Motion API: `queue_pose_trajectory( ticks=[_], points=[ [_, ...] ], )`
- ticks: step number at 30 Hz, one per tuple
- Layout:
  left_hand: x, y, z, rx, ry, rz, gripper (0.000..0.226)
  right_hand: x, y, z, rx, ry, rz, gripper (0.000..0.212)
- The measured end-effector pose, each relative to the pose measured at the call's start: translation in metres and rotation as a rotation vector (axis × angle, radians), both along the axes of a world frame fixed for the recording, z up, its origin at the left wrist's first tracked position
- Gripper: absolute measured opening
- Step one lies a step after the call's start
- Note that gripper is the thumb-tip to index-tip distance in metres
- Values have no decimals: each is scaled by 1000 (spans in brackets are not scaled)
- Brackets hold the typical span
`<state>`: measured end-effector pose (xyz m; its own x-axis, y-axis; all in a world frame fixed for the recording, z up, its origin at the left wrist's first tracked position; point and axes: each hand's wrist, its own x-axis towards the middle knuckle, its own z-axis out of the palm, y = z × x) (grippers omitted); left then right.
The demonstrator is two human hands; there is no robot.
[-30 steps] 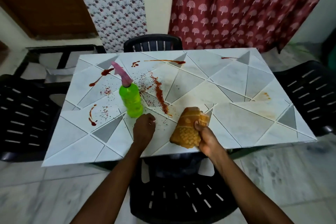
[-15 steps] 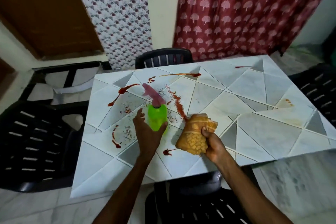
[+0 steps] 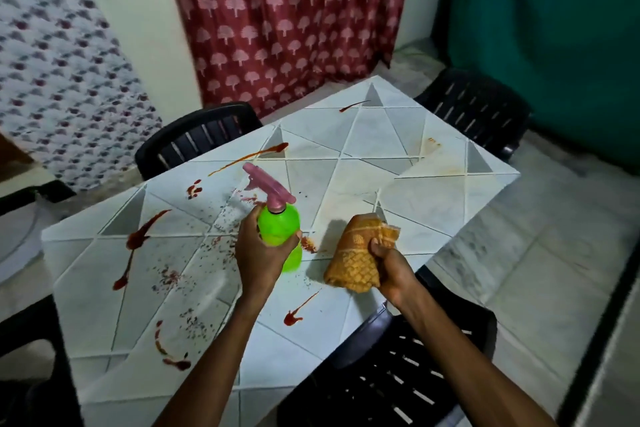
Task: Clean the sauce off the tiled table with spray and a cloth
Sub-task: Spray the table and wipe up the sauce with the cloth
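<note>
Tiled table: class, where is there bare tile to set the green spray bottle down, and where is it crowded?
Bare, faintly stained tile lies on the white tiled table right of the orange patterned cloth, toward the black plastic chair. Crowded: left of the green spray bottle, where red sauce streaks and specks spread.

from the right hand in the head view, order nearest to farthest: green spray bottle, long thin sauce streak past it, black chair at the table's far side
From the right hand, which grips the cloth:
1. green spray bottle, just left, in the left hand
2. long thin sauce streak, beyond the bottle
3. black chair, past the far edge of the table
</note>
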<state>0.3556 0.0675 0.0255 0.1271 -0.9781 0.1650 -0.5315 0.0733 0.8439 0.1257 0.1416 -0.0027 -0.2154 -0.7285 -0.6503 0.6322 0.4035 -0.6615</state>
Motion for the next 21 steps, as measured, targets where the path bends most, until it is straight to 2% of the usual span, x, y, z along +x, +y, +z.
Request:
queue_pose_trajectory(
  ticks=[1, 3, 8, 13, 17, 21],
  points=[
    [-10, -6, 2, -16, 23, -37, 78, -8, 2, 2, 22, 7, -34, 52],
    [-37, -21, 6, -31, 76, -115, 79, -30, 3, 5, 61, -5, -101, 37],
    [-117, -59, -2, 1, 157, -291, 86, -89, 5, 13, 76, -20, -231, 28],
    [-210, -89, -21, 35, 157, -356, 85, -153, 8, 0, 131, -71, -305, 41],
    [-270, -109, -31, 58, 155, -402, 82, -194, 11, -5, 103, -148, -335, 30],
    [-314, -125, -36, 61, 103, -437, 82, -226, 10, -11, 93, -133, -359, 24]
  ],
)
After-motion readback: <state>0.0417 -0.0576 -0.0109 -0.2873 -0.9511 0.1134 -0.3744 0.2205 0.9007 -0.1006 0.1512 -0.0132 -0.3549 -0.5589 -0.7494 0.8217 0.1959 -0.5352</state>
